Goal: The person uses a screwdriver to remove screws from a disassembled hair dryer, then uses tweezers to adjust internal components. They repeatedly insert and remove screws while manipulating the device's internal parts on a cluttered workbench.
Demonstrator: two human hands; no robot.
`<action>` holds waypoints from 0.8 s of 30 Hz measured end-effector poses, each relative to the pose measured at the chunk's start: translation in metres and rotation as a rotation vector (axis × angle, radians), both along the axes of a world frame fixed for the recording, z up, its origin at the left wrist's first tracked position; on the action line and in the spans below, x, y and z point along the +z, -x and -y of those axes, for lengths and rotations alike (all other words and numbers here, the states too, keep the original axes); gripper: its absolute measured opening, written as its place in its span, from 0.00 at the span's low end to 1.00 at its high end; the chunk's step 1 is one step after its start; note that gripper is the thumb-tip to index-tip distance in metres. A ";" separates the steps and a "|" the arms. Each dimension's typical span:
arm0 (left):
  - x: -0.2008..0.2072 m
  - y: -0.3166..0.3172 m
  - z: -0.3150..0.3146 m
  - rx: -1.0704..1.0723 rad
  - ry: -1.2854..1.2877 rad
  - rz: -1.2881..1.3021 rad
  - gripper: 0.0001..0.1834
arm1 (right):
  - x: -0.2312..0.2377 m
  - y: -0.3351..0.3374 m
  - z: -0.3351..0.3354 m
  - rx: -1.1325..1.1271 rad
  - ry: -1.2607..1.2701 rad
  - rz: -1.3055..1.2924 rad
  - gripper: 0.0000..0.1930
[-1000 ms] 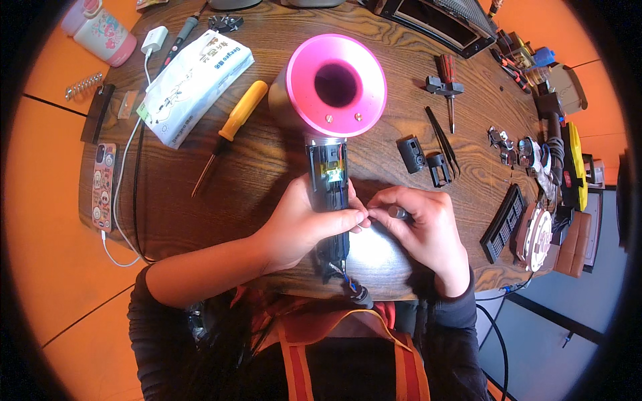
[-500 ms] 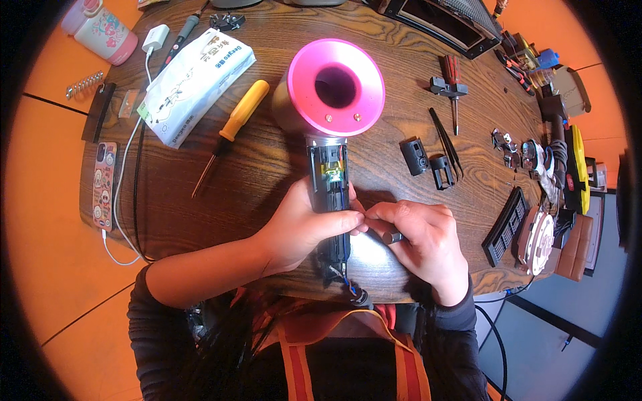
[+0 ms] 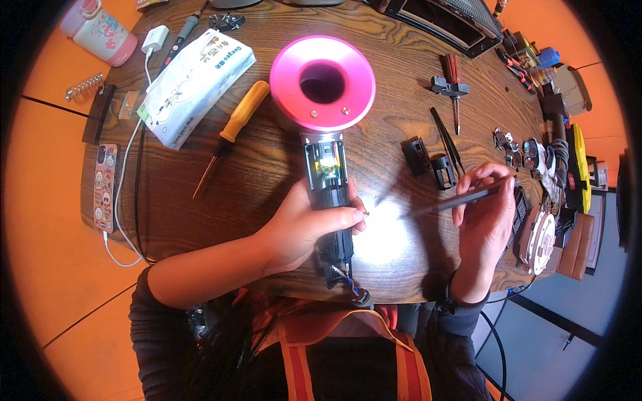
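Observation:
A hair dryer (image 3: 322, 83) with a pink ring-shaped head lies on the wooden table, its handle opened so a lit circuit board (image 3: 328, 168) and dark inner parts show. My left hand (image 3: 314, 217) is closed round that handle, thumb across the front. A tiny dark piece pokes out at its fingertips, too small to name. To the right, my right hand (image 3: 485, 214) grips a slim dark pen-shaped tool (image 3: 465, 199), its thin end pointing left toward the handle. From the handle's lower end, short wires run to a round cable end (image 3: 360, 297).
A yellow-handled screwdriver (image 3: 234, 123) and a patterned tissue pack (image 3: 197, 87) lie on the left. Black tweezers (image 3: 446, 140), black plastic pieces (image 3: 416, 156) and a red-handled screwdriver (image 3: 452, 80) are on the right. Farther left are a phone (image 3: 104, 187) and a bottle (image 3: 100, 33).
My right hand has moved away from the handle, to the right, with the dark tool now plainly visible in it. The dryer's head has shifted slightly left and up; my left hand keeps its grip.

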State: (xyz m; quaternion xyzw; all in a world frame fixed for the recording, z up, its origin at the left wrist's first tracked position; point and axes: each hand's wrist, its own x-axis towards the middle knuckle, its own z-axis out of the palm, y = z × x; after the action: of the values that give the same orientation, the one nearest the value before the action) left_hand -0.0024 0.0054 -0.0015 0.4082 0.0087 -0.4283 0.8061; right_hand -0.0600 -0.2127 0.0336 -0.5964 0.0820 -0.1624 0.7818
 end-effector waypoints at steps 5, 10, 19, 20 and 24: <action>0.000 -0.001 0.000 -0.002 0.055 -0.033 0.18 | -0.013 0.009 -0.003 -0.080 -0.298 0.036 0.08; 0.002 -0.004 0.000 -0.033 0.051 -0.081 0.18 | -0.014 0.012 -0.015 0.005 -0.110 0.080 0.08; 0.005 -0.006 -0.003 -0.037 0.118 -0.120 0.14 | -0.015 0.017 -0.033 -0.104 0.005 0.176 0.10; 0.005 -0.005 -0.003 -0.040 0.111 -0.117 0.14 | -0.015 0.017 -0.033 -0.098 0.008 0.180 0.10; 0.006 -0.004 -0.001 -0.031 0.047 -0.122 0.18 | -0.015 0.017 -0.034 -0.071 0.001 0.182 0.11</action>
State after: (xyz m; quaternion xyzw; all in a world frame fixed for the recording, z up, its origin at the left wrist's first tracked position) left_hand 0.0013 0.0061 0.0048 0.3625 0.0413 -0.4648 0.8067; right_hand -0.0773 -0.1786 0.0183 -0.5765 0.0318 -0.2436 0.7793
